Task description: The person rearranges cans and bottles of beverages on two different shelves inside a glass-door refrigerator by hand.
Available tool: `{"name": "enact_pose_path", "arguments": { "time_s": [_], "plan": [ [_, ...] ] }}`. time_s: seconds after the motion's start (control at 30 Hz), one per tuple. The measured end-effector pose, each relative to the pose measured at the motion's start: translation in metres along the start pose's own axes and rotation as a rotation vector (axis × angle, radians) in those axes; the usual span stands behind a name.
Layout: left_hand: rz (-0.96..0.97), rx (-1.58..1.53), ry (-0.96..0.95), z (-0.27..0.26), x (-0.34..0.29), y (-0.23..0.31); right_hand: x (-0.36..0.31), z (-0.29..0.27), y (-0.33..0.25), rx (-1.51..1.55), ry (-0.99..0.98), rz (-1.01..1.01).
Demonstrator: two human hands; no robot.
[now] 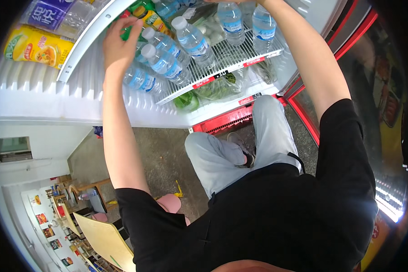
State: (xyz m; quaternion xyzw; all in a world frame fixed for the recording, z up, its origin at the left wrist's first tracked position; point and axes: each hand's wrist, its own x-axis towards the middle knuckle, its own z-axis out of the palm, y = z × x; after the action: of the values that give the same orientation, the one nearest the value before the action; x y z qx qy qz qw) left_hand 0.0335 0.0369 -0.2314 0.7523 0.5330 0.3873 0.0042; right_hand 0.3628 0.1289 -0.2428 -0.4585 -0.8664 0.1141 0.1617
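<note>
At the upper left of an open drinks fridge, my left hand [119, 47] curves its fingers and thumb around the top of a green bottle [126, 32], mostly hidden by the hand. Close by on the wire shelf [233, 52] stand clear water bottles with white caps and blue labels, among them a front one [170, 68] and a middle one [196, 43]. My right hand [245, 1] reaches to the back, above two more water bottles, a left one [231, 25] and a right one [263, 31]. The picture's top edge cuts it off, so its grip cannot be made out.
A yellow-labelled drink [155, 19] stands behind the water bottles. Bagged greens [217, 88] lie on the level below. An upper shelf edge [84, 41] curves past my left hand, with bottles above it. The red-framed door [303, 113] stands open at right, beside my knees.
</note>
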Motion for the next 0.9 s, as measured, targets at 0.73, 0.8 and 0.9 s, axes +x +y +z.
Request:
{"name": "enact_pose_path", "arguments": {
  "time_s": [0.73, 0.8, 0.9],
  "plan": [
    [0.364, 0.098, -0.209, 0.082, -0.004, 0.06, 0.002, -0.004, -0.011, -0.078, 0.041, -0.003],
    [0.389, 0.096, -0.175, 0.093, -0.001, 0.066, 0.002, -0.005, -0.011, -0.128, 0.026, -0.009],
    [0.393, 0.014, -0.193, 0.105, 0.001, 0.082, 0.002, -0.001, -0.003, -0.103, 0.078, -0.042]
  ]
}}
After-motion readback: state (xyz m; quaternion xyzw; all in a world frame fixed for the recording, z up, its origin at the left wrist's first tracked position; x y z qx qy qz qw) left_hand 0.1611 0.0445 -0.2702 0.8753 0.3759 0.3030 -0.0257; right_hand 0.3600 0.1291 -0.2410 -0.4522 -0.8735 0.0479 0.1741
